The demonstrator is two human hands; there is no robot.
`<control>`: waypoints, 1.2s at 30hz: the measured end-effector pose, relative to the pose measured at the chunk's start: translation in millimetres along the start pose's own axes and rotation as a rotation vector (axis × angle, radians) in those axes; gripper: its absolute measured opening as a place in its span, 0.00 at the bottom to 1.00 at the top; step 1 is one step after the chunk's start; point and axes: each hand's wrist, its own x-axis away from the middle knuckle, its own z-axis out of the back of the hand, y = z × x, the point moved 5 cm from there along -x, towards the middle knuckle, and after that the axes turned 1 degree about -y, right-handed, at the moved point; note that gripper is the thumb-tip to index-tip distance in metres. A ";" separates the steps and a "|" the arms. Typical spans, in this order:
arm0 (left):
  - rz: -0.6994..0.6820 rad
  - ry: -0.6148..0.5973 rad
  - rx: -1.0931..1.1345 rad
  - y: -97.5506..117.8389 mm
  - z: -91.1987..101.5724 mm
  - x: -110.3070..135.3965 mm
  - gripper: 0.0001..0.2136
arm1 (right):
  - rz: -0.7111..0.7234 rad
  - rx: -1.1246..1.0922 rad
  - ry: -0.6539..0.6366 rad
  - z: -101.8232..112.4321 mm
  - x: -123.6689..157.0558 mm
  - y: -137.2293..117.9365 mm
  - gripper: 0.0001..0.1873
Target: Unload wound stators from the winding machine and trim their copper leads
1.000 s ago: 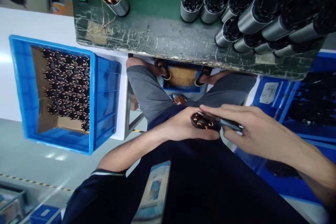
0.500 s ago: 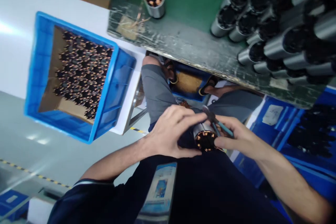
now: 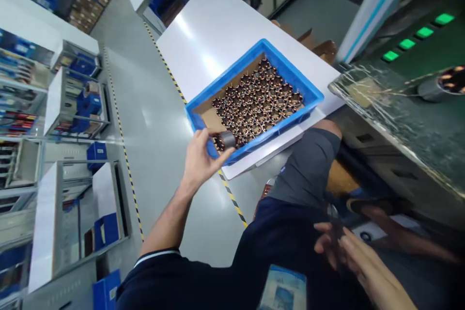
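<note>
Had a crate [image 3: 294, 67] on a tabletop [image 3: 240, 24] at centre, stators [image 3: 257, 101] inside. Held one more stator [image 3: 228, 139] between the left fingers [image 3: 220, 160] at the crate's lower-left end; had another stator [image 3: 432, 91] on the upper-right tabletop [image 3: 403, 75].

Glossy grey floor [image 3: 156, 121], yellow-and-black tape [image 3: 233, 198], white table [image 3: 227, 24], white-topped benches [image 3: 45, 232]

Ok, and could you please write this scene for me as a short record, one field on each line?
Left hand: holds a metal cylinder with copper coils at one end
Right hand: holds a dark tool, blurred
Blue box: on the white table, holding many coil parts
Bench: scratched, carries a second cylinder with loose wires
Green lights: four, all lit
Unclear: whether the held cylinder touches the box
</note>
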 end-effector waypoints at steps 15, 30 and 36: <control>0.174 -0.411 -0.644 -110.6 -74.6 9.5 0.20 | -0.145 -0.015 0.143 -5.8 -16.1 20.2 0.42; 0.108 -0.598 -0.670 -118.8 -88.4 1.1 0.27 | -0.150 -0.096 0.128 -9.2 -11.9 40.9 0.42; 0.155 -0.607 -0.697 -118.4 -87.5 4.9 0.28 | -0.087 -0.084 0.097 -11.0 -13.6 35.5 0.38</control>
